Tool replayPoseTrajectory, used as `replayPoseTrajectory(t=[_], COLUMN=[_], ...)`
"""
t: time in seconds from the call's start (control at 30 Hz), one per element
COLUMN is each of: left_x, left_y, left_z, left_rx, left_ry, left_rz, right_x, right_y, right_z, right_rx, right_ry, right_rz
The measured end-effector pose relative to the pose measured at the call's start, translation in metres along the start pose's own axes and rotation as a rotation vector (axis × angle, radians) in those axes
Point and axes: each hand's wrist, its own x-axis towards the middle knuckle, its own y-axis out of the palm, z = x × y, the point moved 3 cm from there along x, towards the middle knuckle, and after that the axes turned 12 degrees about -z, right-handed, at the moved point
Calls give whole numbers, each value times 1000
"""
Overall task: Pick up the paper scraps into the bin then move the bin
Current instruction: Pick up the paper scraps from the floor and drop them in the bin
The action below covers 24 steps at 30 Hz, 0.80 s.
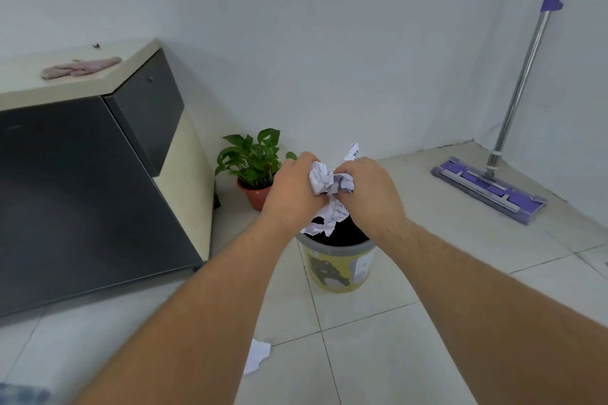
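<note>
A yellow bin (337, 268) with a grey rim and a dark inside stands on the tiled floor. Directly above its opening, my left hand (292, 189) and my right hand (370, 189) together clutch a bundle of crumpled white paper scraps (327, 189). Part of the bundle hangs down toward the bin's rim, and one strip sticks up behind my right hand. One more white paper scrap (256, 357) lies on the floor near me, between my forearms.
A dark cabinet (82, 181) with a beige top stands at the left, a pink cloth (80, 67) lying on it. A potted green plant (253, 168) sits just behind the bin on its left. A purple flat mop (490, 187) leans in the right corner.
</note>
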Motion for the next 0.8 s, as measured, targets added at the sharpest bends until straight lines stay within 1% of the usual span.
replayPoseTrajectory(t=[0.17,0.23,0.33,0.4,0.47,0.57,0.6,0.63,0.7,0.8], left_x=[5,9,13,12,9,-3,-6,-8,-10,-11], left_y=[46,66,92,108,121,135,136,136,131,120], left_z=[15,22,32,41,54,71,76,79,82,83], left_rx=[11,37,125,84,82,134,148,160,167,166], left_ry=[21,25,100,76,6,-148,-163,-159,-113,-55], left_rz=[23,25,23,67,147,388,424,423,368,315], right_x=[1,4,8,10,8,-6,-11,-16,-24,-35], right_y=[27,41,56,66,78,91,92,93,93,100], right_z=[-36,-52,-69,-80,-90,-98,-99,-99,-98,-92], right_rx=[-107,-82,-32,-22,-34,-109,-129,-135,-117,-73], right_ry=[101,151,214,262,312,315,307,305,331,344], right_rz=[1,5,32,77,160,350,380,385,398,486])
